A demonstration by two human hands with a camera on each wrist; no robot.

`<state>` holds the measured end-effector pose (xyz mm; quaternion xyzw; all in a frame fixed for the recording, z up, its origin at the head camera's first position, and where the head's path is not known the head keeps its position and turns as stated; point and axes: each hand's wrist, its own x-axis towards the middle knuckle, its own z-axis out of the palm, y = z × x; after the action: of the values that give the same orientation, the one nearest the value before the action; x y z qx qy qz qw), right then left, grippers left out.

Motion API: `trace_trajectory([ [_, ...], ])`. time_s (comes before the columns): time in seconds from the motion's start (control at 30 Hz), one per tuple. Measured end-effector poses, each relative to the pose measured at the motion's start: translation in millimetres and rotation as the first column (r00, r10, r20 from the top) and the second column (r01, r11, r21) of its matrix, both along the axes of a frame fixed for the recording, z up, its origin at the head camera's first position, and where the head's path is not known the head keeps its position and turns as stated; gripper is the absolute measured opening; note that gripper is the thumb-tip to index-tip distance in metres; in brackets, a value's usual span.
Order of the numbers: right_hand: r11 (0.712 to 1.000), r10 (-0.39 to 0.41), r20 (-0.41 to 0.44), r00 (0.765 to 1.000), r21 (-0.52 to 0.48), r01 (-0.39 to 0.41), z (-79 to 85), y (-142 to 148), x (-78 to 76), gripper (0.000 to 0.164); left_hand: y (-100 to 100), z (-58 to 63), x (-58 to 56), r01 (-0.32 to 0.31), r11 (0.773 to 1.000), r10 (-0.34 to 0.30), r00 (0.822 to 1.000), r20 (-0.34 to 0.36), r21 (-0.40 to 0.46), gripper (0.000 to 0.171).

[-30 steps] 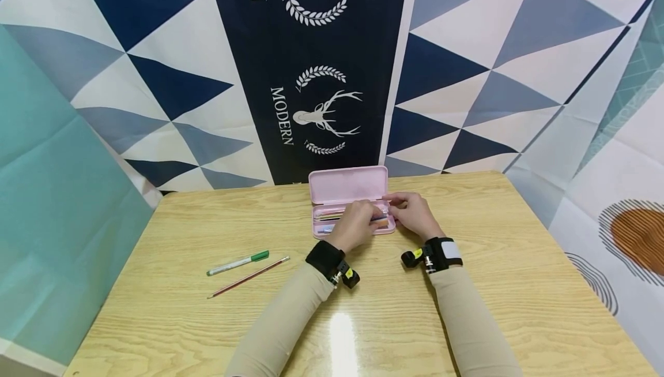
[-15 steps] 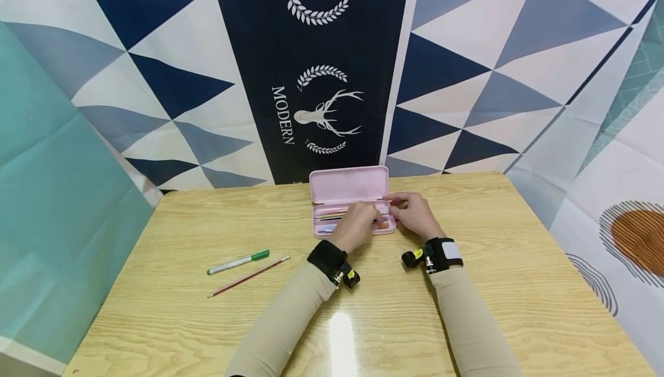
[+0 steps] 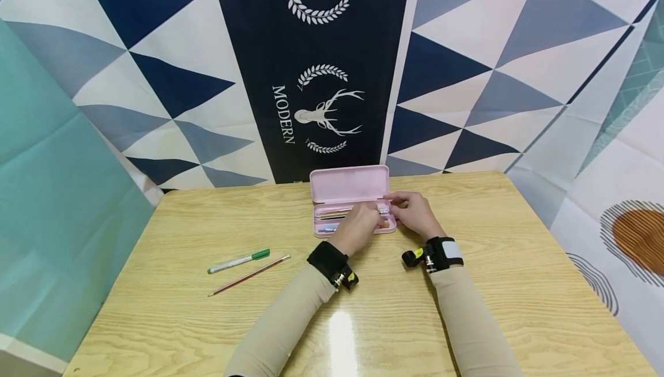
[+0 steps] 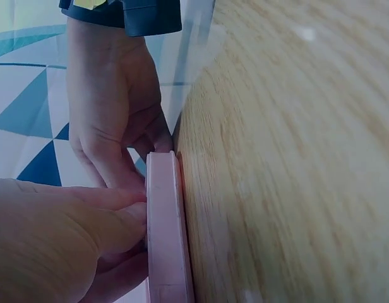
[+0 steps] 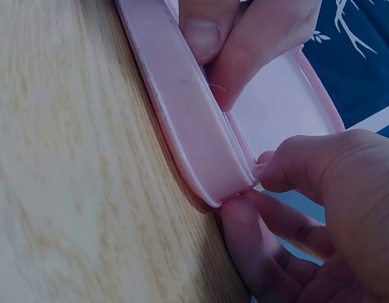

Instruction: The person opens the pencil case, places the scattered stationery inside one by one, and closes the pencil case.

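Note:
A pink pencil case (image 3: 350, 185) lies open near the table's back edge, its lid raised toward the wall. Pencils (image 3: 332, 214) and a pale blue pen-like item (image 3: 328, 229) lie inside. My left hand (image 3: 356, 228) reaches over the front wall, with thumb and forefinger (image 5: 245, 63) dipped into the case. Whether those fingertips pinch anything I cannot tell; the case wall hides them. An orange-brown piece (image 3: 385, 224) shows beside them. My right hand (image 3: 413, 214) grips the case's right end, thumb (image 5: 286, 167) at the rim and other fingers against the outside.
On the wooden table (image 3: 166, 250), left of my left forearm, lie a green-capped marker (image 3: 238, 261) and a red-striped pencil (image 3: 249, 275). A patterned cloth (image 3: 332, 77) hangs right behind the table. Each wrist wears a black strap with a small camera.
My left hand's fingers have shifted slightly within the case, and less of the dark blue and orange items shows beside them. The right hand keeps its grip on the case's end.

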<state>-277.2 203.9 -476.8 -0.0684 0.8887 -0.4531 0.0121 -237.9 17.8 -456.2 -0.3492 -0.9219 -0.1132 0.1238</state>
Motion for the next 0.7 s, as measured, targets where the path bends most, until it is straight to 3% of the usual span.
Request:
trace_trajectory([
  [0.47, 1.0, 0.003, -0.002, 1.0, 0.018, -0.003, 0.0, 1.1, -0.2, 0.029, 1.5, -2.3, 2.0, -0.022, 0.999, 0.021, 0.999, -0.048, -0.027, 0.016],
  [0.7, 1.0, 0.004, -0.011, 1.0, 0.017, -0.004, 0.6, 0.6, 0.8, 0.029, 0.5, -1.2, 3.3, -0.025, 0.999, 0.024, 1.0, -0.018, -0.021, 0.015],
])
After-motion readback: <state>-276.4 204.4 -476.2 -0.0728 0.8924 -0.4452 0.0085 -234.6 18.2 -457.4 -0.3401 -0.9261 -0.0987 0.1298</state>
